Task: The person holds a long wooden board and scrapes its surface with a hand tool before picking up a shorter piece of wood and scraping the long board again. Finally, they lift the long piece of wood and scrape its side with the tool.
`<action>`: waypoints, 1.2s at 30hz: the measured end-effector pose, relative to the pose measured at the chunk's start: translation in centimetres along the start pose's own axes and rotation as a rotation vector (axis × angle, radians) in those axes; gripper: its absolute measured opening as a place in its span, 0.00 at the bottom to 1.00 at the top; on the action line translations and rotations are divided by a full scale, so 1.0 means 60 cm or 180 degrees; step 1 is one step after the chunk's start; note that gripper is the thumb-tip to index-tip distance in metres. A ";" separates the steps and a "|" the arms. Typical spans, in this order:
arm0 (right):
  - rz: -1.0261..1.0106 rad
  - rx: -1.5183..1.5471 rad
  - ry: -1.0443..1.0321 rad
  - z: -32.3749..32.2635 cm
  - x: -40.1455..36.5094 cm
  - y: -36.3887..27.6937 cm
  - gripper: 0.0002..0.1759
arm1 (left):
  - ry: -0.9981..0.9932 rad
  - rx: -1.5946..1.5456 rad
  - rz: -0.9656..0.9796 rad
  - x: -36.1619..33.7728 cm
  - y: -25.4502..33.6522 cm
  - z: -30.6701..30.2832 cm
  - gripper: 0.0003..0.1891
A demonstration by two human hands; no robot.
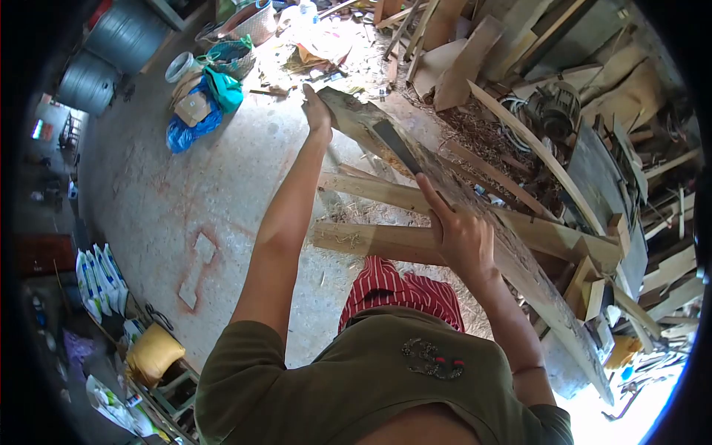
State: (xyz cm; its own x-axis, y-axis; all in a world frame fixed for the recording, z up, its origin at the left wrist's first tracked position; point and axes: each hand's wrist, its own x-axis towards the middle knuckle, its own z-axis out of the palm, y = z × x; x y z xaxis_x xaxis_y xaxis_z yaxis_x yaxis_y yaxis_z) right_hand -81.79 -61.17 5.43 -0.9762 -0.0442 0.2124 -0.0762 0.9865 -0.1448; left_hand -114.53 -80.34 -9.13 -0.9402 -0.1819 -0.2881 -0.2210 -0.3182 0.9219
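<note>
A long, rough-edged wooden plank runs diagonally from the upper middle to the lower right, across two lighter beams. My left hand is at its upper end, fingers against the edge and end of the plank. A flat dark blade lies along the plank's near edge. Its handle is in my right hand, whose fingers are wrapped round it, with the index finger stretched along toward the blade. The handle is mostly hidden by my fingers.
Scrap wood and a motor are piled at the right. Blue and green bags, a white bucket and metal drums stand at the upper left. Sacks and a yellow cushion lie lower left.
</note>
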 end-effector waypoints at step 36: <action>0.0885 0.0814 -0.1377 -0.184 -0.066 0.121 0.26 | 0.0224 -0.0053 -0.1004 -0.343 -0.085 -0.004 0.33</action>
State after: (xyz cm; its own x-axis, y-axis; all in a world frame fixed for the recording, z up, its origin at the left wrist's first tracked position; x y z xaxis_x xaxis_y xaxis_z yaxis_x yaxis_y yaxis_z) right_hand -76.21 -52.08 14.19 -0.9567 0.0980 -0.2742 0.2012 0.9031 -0.3794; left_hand -94.02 -75.21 -7.95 -0.8057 -0.1357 -0.5766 -0.4936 -0.3843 0.7802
